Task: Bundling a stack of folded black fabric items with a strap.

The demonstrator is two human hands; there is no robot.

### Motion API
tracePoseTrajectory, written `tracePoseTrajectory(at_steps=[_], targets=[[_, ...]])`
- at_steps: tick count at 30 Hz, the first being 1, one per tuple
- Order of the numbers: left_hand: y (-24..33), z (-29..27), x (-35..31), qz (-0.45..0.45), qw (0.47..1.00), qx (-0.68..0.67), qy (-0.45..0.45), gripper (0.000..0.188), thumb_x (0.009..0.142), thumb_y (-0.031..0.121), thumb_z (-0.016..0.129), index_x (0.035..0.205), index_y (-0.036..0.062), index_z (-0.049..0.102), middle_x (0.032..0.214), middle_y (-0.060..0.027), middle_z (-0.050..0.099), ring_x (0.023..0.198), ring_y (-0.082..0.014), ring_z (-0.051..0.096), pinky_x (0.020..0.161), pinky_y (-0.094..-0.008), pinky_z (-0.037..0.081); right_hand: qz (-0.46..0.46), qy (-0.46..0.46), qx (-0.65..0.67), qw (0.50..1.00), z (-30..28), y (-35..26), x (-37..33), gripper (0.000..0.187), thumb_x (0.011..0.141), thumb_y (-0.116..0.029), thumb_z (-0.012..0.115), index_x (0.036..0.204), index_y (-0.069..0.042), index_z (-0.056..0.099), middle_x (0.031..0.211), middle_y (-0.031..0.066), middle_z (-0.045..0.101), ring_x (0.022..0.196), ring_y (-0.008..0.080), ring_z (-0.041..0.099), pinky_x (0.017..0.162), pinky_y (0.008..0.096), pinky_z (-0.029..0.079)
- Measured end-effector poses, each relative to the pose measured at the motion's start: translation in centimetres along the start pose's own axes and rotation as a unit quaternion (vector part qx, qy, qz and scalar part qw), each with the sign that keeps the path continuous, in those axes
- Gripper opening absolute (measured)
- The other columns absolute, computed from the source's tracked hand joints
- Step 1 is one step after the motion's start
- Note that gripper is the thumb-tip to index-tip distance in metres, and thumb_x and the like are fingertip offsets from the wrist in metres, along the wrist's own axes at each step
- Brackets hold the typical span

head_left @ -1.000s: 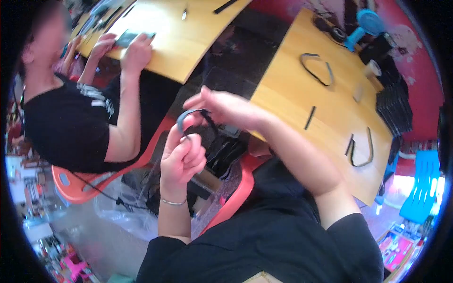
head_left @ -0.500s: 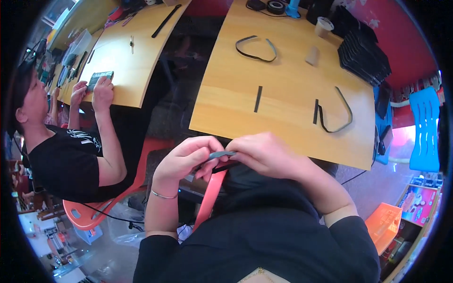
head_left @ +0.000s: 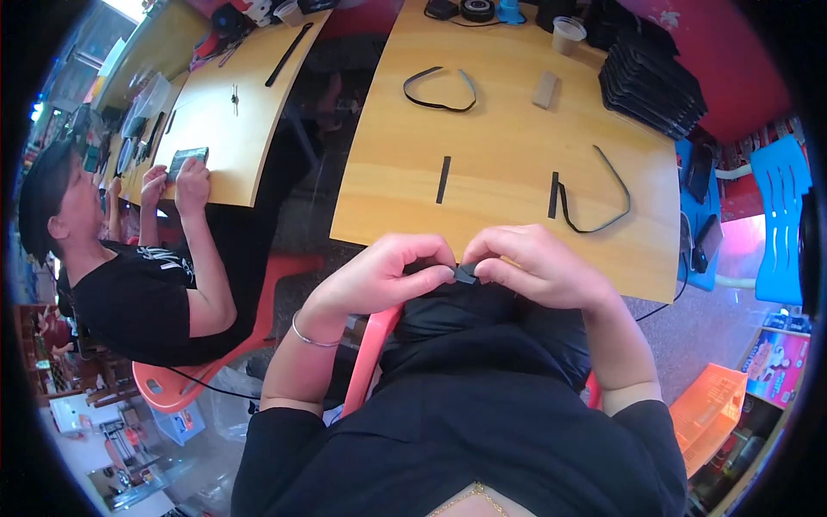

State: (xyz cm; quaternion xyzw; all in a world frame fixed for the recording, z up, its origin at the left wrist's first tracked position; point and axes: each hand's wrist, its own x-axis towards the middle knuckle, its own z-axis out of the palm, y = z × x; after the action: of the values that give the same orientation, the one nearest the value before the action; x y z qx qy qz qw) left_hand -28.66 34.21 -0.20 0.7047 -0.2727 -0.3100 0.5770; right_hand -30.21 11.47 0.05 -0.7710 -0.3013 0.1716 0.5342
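Note:
My left hand (head_left: pixel 398 274) and my right hand (head_left: pixel 538 269) meet over my lap, at the table's near edge. Each one pinches an end of a short dark grey strip (head_left: pixel 466 274); the fingertips cover most of it. Beyond them on the wooden table (head_left: pixel 500 138) lie two short black strips, one left of centre (head_left: pixel 444 179) and one to its right (head_left: pixel 554 196). Beside the right one curves a thin dark strap (head_left: pixel 628 196). Farther back rests another strap (head_left: pixel 448 109), bent into an open loop.
A tan block (head_left: pixel 545 90), a cup (head_left: pixel 568 36) and a stack of black flat pieces (head_left: pixel 650 90) occupy the table's far side. To the right stand a blue chair (head_left: pixel 782 215) and an orange basket (head_left: pixel 708 414). At left, a person (head_left: pixel 129 284) handles a dark flat piece (head_left: pixel 188 158).
My hands have shifted right and levelled out, with the strip now pinched between both sets of fingertips. The whole view has shifted slightly.

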Motion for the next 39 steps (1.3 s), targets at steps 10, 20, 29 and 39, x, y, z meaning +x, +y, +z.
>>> tracePoseTrajectory(at_steps=[10,20,29,39], targets=[[2.6,0.3,0.7,0.303,0.877,0.371,0.045,0.011,0.072,0.008,0.070,0.079,0.0062,0.062,0.059,-0.0040,0.045,0.050,-0.0202,0.048,0.044,-0.0305,0.037,0.145,-0.041,0.329,0.932,0.5,2.0,-1.3,0.016,0.092,-0.020,0.053,0.088,-0.005,0.056,0.073,0.0015,0.056,0.061,0.0077,0.051,0.056,0.0231,0.041],[-0.9,-2.5,2.1,0.179,0.862,-0.424,0.214,0.014,0.096,0.021,0.041,0.090,0.0076,0.043,0.066,-0.0005,0.040,0.062,-0.0129,0.045,0.071,-0.0321,0.049,-0.064,0.299,0.506,0.806,-2.8,3.2,-8.1,0.018,0.095,-0.027,0.047,0.090,-0.010,0.048,0.064,-0.0023,0.046,0.063,0.0091,0.046,0.074,0.0293,0.040],[-3.1,1.9,11.4,0.104,0.991,0.028,0.082,0.025,0.085,0.018,0.060,0.105,0.0041,0.054,0.084,-0.0075,0.053,0.082,-0.0211,0.056,0.082,-0.0370,0.048,-0.161,0.420,0.361,0.817,-7.5,-1.5,-18.5,0.015,0.097,-0.023,0.044,0.092,-0.009,0.045,0.064,-0.0026,0.040,0.048,0.0037,0.033,0.059,0.0240,0.036],[-5.0,5.8,20.5,0.251,0.834,0.491,0.004,0.029,0.076,0.015,0.065,0.102,0.0055,0.056,0.101,-0.0111,0.055,0.100,-0.0296,0.051,0.085,-0.0384,0.043,0.112,0.556,0.299,0.767,-6.3,0.1,-19.5,0.030,0.097,-0.019,0.043,0.113,0.004,0.053,0.076,-0.0026,0.041,0.059,0.0036,0.036,0.067,0.0211,0.041]])
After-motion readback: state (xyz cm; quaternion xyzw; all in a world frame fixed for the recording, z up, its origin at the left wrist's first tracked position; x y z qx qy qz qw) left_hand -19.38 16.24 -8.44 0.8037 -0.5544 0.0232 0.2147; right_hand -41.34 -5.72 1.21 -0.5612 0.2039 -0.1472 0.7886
